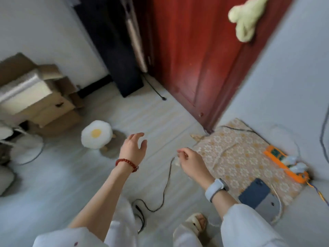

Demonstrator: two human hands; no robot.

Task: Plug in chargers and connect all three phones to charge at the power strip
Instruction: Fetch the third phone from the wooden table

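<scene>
The right hand [191, 162] pinches a small white charger plug [177, 162], so its grip is closed on it; a dark cable [167, 184] hangs from it down to the floor. The left hand [133, 147] is open with relaxed fingers and holds nothing, probably for balance. The orange power strip [284, 164] lies on the flowered mat [236, 157], to the right of this hand, with white plugs already in it. Two phones [258, 195] lie on the mat just near the strip, ready to be connected.
</scene>
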